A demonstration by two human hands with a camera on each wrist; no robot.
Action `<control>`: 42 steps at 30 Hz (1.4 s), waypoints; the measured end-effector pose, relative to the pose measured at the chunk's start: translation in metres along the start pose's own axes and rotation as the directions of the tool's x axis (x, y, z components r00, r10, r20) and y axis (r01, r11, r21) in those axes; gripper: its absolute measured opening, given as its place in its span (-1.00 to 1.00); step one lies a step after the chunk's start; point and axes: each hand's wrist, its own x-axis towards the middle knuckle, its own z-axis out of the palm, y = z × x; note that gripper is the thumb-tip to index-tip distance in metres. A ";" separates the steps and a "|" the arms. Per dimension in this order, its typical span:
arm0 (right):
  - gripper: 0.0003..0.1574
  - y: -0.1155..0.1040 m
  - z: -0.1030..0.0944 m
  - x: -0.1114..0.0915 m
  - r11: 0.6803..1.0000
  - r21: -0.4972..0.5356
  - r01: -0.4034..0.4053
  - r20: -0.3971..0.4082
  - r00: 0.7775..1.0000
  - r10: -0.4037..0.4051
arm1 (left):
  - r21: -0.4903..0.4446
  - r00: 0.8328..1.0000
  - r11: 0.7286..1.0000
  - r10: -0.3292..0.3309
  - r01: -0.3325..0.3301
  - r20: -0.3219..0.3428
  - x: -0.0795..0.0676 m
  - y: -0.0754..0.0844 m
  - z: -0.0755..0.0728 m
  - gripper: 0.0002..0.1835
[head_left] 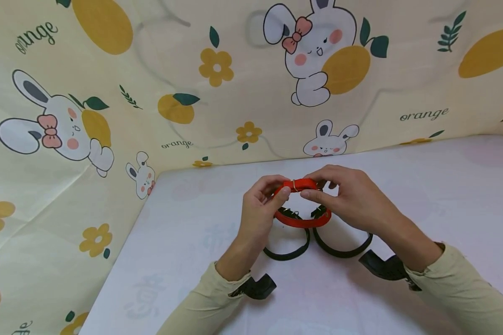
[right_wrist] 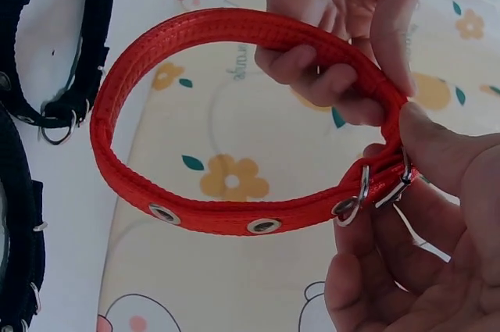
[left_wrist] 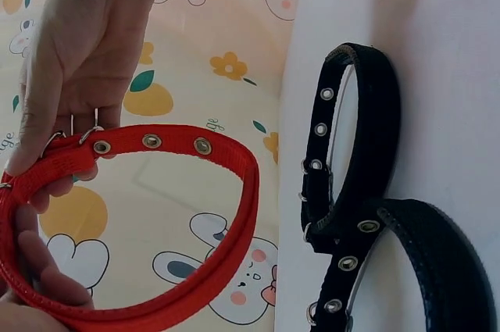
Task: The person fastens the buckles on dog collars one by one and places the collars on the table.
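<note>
A red collar (head_left: 303,223) is raised over the table, fastened into a loop. My left hand (head_left: 257,204) pinches its left side between thumb and fingers. From the right, my right hand (head_left: 348,195) pinches the same collar close to its metal buckle (right_wrist: 397,188). Metal-rimmed holes run along the red band (left_wrist: 247,207) in the left wrist view, with a D-ring by the overlapped end. Below lie two black collars, the left one (head_left: 287,256) and the right one (head_left: 343,254), both looped, their buckle ends partly hidden behind the red collar.
The white tabletop (head_left: 184,260) spreads around the collars. Behind it and to the left hangs a cream cloth (head_left: 234,97) printed with rabbits and oranges. A black curved piece (head_left: 260,286) sticks out at the left wrist, another black piece (head_left: 383,266) at the right.
</note>
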 end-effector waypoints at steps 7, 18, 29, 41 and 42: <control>-0.66 0.001 0.001 0.001 0.998 -0.030 0.048 -0.022 0.999 -0.048 | -0.026 1.000 1.000 -0.008 0.008 -0.004 0.000 -0.001 -0.001 -0.73; -0.62 0.002 0.002 0.001 0.998 -0.045 0.036 -0.019 0.999 -0.037 | -0.249 1.000 0.968 -0.016 0.011 -0.017 0.003 0.000 -0.002 -0.81; -0.64 -0.002 0.002 0.000 0.994 -0.053 0.094 -0.064 0.993 -0.097 | -0.331 0.999 0.943 0.031 -0.034 -0.016 0.002 0.006 -0.005 -0.75; -0.53 0.009 -0.005 0.003 0.999 0.045 0.023 0.061 0.998 -0.026 | -0.371 0.998 0.926 0.047 -0.063 -0.053 0.009 0.017 -0.025 -0.75; -0.56 0.009 -0.006 0.003 0.998 0.055 0.023 0.042 0.999 -0.025 | -0.360 0.998 0.931 0.047 -0.061 -0.047 0.009 0.018 -0.026 -0.74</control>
